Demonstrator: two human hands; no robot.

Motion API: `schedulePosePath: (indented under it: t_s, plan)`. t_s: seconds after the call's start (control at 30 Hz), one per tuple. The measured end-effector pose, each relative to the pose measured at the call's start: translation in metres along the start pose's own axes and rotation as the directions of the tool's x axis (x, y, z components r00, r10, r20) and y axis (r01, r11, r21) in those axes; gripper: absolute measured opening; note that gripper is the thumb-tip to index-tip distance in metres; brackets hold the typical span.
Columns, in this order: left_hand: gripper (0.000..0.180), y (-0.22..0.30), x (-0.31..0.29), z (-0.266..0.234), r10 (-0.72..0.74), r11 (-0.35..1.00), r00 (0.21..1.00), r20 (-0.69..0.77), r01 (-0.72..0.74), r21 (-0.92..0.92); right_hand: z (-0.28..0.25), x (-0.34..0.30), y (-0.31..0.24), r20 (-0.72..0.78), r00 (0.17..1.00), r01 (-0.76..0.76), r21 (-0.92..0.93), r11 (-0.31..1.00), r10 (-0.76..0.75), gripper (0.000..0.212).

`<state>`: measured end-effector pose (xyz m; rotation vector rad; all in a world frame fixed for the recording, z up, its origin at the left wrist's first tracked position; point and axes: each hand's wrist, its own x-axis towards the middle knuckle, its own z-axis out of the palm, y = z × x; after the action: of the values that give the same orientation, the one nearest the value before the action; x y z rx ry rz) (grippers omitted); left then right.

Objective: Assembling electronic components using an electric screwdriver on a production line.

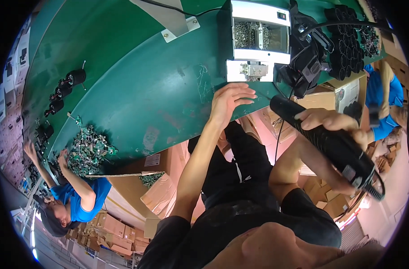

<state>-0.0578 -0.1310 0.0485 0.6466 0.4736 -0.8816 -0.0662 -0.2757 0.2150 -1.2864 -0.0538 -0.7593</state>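
Observation:
My right hand [332,122] is wrapped round a black electric screwdriver [343,145], held tilted above my lap just off the table edge. Its thin bit points up and left toward the screw feeder [258,54], a white and black box with a window full of small screws. Below the feeder's front plate [250,71], my left hand [231,99] hovers by the table edge, fingers stretched and nothing in them. A cord loops from the screwdriver's back end.
Black cylindrical parts [345,42] stand stacked right of the feeder, beside a tangle of black pieces [309,62]. On the green table [168,89], a heap of small circuit boards [90,150] lies left, where a person in blue [86,197] works. A metal bracket [180,27] stands behind; cardboard boxes [142,190] sit below.

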Motion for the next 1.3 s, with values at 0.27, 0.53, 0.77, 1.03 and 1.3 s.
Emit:
schedulePosePath:
  t_s: [0.27, 0.53, 0.77, 1.03, 1.3]
  plan:
    - [0.029, -0.020, 0.012, -0.002, -0.086, 0.954, 0.996, 0.038, 0.093, -0.284, -0.002, 0.003, 0.031, 0.352, 0.930, 0.151, -0.095, 0.984, -0.109, 0.103]
    - [0.028, -0.021, 0.008, 0.006, -0.099, 0.915, 0.995, 0.027, 0.102, -0.392, -0.016, -0.014, 0.054, 0.330, 0.944, 0.009, -0.083, 0.997, 0.019, 0.100]
    - [0.023, -0.035, 0.003, -0.010, 0.008, 0.943, 0.988, 0.152, 0.043, -0.330, -0.014, -0.014, 0.042, 0.209, 0.976, -0.054, -0.007, 0.999, 0.054, 0.099]
    - [0.023, -0.023, 0.000, -0.009, 0.008, 0.981, 1.000, 0.002, -0.007, -0.196, -0.019, -0.014, 0.026, 0.149, 0.988, -0.041, 0.034, 0.999, 0.035, 0.083]
    - [0.023, -0.016, -0.009, -0.012, 0.028, 0.996, 0.997, -0.068, -0.034, -0.088, -0.027, -0.014, 0.028, 0.144, 0.988, -0.055, 0.022, 0.998, 0.051, 0.084]
